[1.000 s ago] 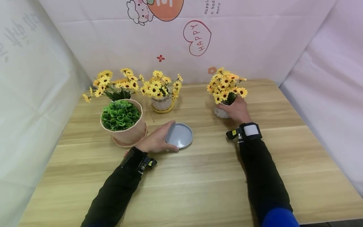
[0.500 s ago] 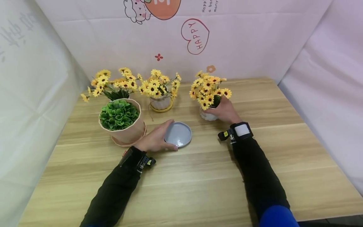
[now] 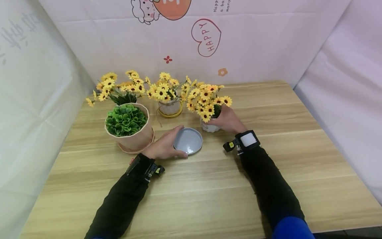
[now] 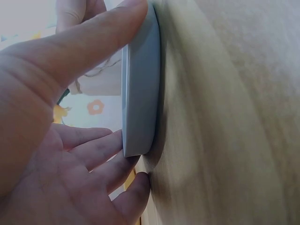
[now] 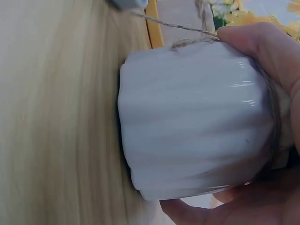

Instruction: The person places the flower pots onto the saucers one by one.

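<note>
A shallow grey-blue saucer (image 3: 188,142) lies on the wooden table. My left hand (image 3: 164,146) holds it by the left side; in the left wrist view the thumb (image 4: 89,40) is against its rim and the fingers curve round the far side. To the saucer's upper right, my right hand (image 3: 228,121) grips a small white ribbed flowerpot (image 5: 192,122) round its upper part. Twine is tied about the pot's neck, and it bears yellow daisies (image 3: 206,99). The pot is upright, close above or on the table; I cannot tell which.
A pink pot (image 3: 137,137) with green leaves stands left of my left hand on its own saucer. Behind it are more yellow flowers (image 3: 108,83). Another daisy pot (image 3: 169,108) sits in a yellow saucer (image 3: 171,115). A printed cloth (image 3: 253,43) hangs behind the table.
My right hand has carried the white flowerpot leftward and slightly nearer, towards the grey-blue saucer. The left hand has stayed at the saucer.
</note>
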